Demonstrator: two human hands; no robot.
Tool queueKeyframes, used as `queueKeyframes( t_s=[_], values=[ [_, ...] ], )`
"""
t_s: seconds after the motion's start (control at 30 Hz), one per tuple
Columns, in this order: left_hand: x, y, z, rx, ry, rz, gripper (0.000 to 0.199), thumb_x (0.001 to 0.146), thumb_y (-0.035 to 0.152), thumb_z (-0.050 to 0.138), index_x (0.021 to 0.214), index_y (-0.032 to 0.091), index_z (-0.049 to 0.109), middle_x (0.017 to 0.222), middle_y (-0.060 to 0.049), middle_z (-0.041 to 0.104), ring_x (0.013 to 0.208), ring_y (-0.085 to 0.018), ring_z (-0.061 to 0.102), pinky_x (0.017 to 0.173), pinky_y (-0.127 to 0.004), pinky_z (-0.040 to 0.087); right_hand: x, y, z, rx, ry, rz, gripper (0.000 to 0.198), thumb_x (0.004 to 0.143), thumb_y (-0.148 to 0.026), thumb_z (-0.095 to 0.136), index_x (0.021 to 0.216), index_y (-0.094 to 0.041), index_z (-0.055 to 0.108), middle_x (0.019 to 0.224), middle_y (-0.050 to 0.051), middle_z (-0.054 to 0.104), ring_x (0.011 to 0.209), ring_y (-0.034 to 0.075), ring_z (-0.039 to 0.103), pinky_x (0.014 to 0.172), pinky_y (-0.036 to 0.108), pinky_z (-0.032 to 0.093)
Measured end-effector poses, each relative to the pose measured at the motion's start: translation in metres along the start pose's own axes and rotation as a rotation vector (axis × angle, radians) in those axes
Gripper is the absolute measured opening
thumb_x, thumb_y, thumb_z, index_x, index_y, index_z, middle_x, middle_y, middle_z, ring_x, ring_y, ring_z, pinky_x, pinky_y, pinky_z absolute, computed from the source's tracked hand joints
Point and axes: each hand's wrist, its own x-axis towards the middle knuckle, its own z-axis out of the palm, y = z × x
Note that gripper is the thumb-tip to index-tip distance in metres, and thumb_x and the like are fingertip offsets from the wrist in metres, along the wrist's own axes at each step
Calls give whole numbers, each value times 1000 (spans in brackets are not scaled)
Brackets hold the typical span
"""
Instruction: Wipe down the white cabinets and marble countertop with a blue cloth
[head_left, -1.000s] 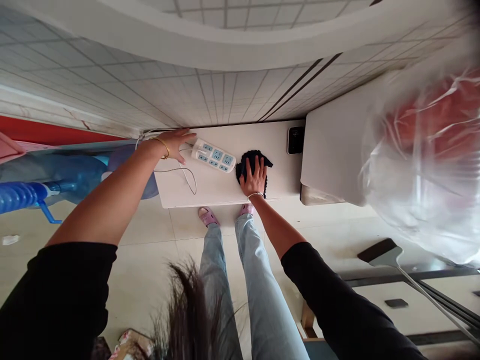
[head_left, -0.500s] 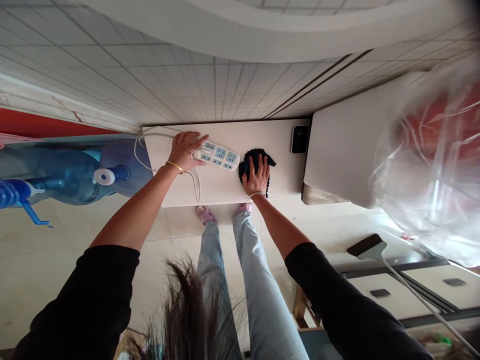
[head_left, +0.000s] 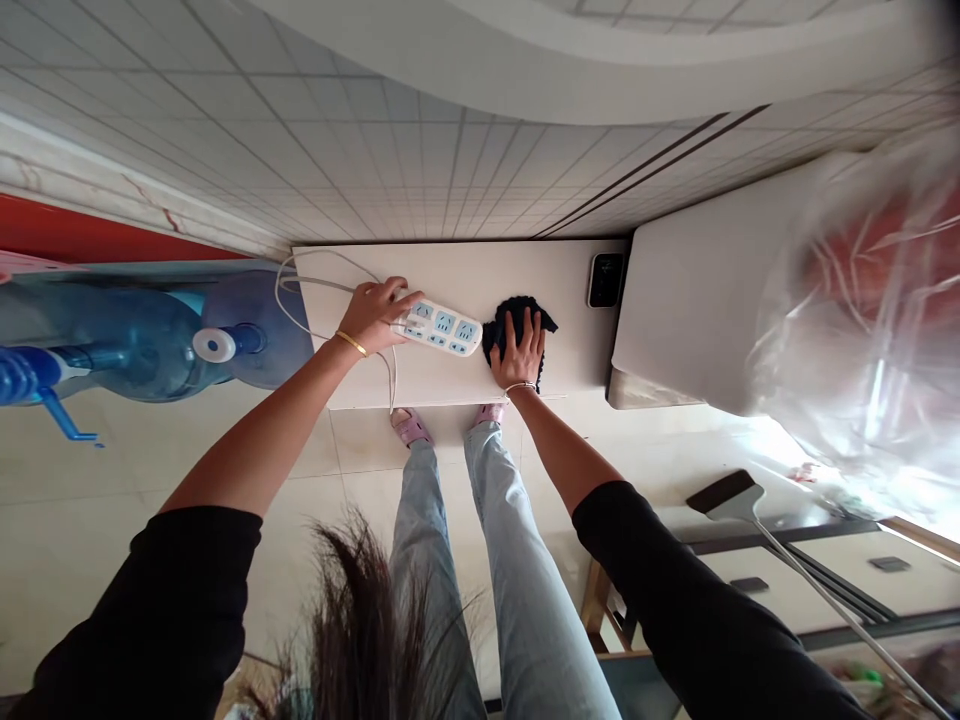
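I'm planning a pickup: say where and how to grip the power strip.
Probably best from above, pinching the power strip by its long edges near the end by the dark cloth. It is narrow, lies face up, and the left hand is on its other end.

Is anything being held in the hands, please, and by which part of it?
The left hand grips the long white, blue-socketed power strip by its left end. The right hand lies spread over a crumpled dark cloth.

The power strip (head_left: 444, 328) lies on the tabletop (head_left: 450, 265), left of the cloth (head_left: 491, 333).
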Motion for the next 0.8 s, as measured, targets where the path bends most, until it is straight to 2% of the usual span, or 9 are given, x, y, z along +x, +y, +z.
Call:
queueKeyframes(
  t_s=[0.13, 0.27, 0.4, 0.47, 0.53, 0.6, 0.67, 0.73, 0.8],
  values=[
    [-42, 6, -13, -14, 13, 73, 63, 75, 28, 72, 136, 25, 57, 132, -14, 55, 109, -27, 63, 94, -43, 52, 0, 1, 1, 6, 3, -2, 68, 99, -38, 45, 162, -17, 34, 171, 17, 21, 160, 38, 13, 124, 64, 26],
    [-106, 8, -26, -103, 91, 100, 58, 82, 35, 65, 139, 28, 52, 141, -13, 50, 116, -27, 60, 93, -43, 55, 1, 0, 0, 3, 10, -5, 68, 98, -38, 46, 162, -16, 35, 171, 18, 22, 161, 38, 14, 125, 61, 26],
    [-153, 5, -33, -253, 176, -14, 46, 94, 38, 53, 136, 20, 49, 148, -13, 47, 130, -26, 53, 99, -39, 53, 1, 1, -2, -2, 1, -12, 67, 99, -37, 45, 162, -17, 35, 171, 18, 22, 161, 37, 13, 125, 60, 26],
    [-152, 1, -34, -260, 144, -88, 44, 94, 33, 52, 135, 16, 48, 142, -14, 52, 129, -25, 55, 103, -39, 52, 1, 1, -2, -1, -1, -11, 68, 99, -37, 45, 162, -17, 34, 171, 18, 21, 161, 37, 12, 125, 61, 26],
    [-135, -4, -35, -214, 44, -110, 50, 89, 28, 56, 136, 14, 48, 137, -16, 56, 126, -27, 59, 104, -42, 53, 1, 2, -1, 2, -3, -7, 68, 98, -36, 46, 162, -17, 33, 172, 17, 20, 161, 37, 12, 125, 62, 26],
    [-109, -11, -36, -166, -85, -114, 59, 79, 27, 66, 134, 14, 51, 133, -16, 60, 118, -30, 64, 100, -44, 55, 1, 2, -1, 3, -6, -2, 69, 97, -35, 46, 163, -18, 33, 172, 17, 20, 161, 38, 12, 124, 64, 26],
    [-85, -20, -36, -129, -137, -106, 68, 65, 26, 78, 128, 15, 55, 133, -17, 60, 121, -35, 63, 104, -48, 53, 1, 2, -1, 5, -5, -2, 69, 97, -35, 46, 163, -18, 33, 172, 17, 19, 161, 38, 13, 124, 65, 27],
    [-68, -31, -32, -97, -107, -91, 74, 54, 27, 88, 121, 17, 58, 148, -19, 51, 141, -41, 47, 118, -58, 39, 1, 1, -1, 13, -2, 0, 69, 97, -34, 46, 163, -18, 32, 172, 18, 20, 161, 38, 13, 123, 66, 27],
    [-56, -46, -26, -88, -78, -104, 79, 49, 31, 94, 119, 19, 59, 166, -18, 30, 155, -46, 22, 125, -68, 19, 1, 1, -1, 24, -7, 4, 70, 97, -34, 46, 163, -18, 32, 171, 18, 20, 161, 38, 12, 124, 66, 26]
  ],
)
